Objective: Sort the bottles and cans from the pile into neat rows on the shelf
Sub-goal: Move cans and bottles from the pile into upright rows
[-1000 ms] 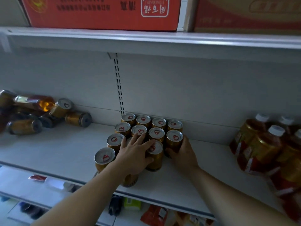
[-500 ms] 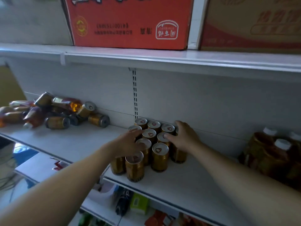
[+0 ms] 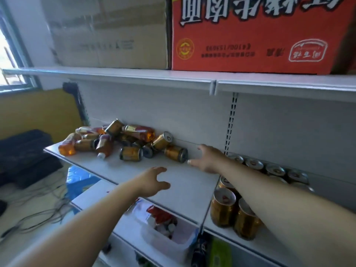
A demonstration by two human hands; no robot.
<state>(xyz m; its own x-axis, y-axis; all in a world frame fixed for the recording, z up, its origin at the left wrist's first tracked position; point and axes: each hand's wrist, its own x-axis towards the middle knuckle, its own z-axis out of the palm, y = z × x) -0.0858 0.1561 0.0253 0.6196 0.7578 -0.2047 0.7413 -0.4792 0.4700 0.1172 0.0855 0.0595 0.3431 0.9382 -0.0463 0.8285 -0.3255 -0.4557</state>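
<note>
A pile of gold cans and amber bottles [image 3: 115,140] lies tumbled at the left end of the white shelf [image 3: 185,187]. The nearest lying can [image 3: 176,153] points its end toward my right hand [image 3: 207,158], which reaches out with fingers spread, fingertips just short of it. My left hand [image 3: 152,182] hovers over the bare shelf, fingers loosely curved, holding nothing. Upright gold cans in rows [image 3: 237,205] stand at the right, partly hidden behind my right forearm.
An upper shelf [image 3: 134,76] overhangs, bearing a red carton [image 3: 260,33] and a brown carton [image 3: 107,31]. Below, a lower shelf holds a clear bin of packets [image 3: 167,230]. A window is at far left; cables lie on the floor.
Both hands left the upright cans and swung left toward the pile. The view turned left and up, so the bottles at the right have dropped out of sight.
</note>
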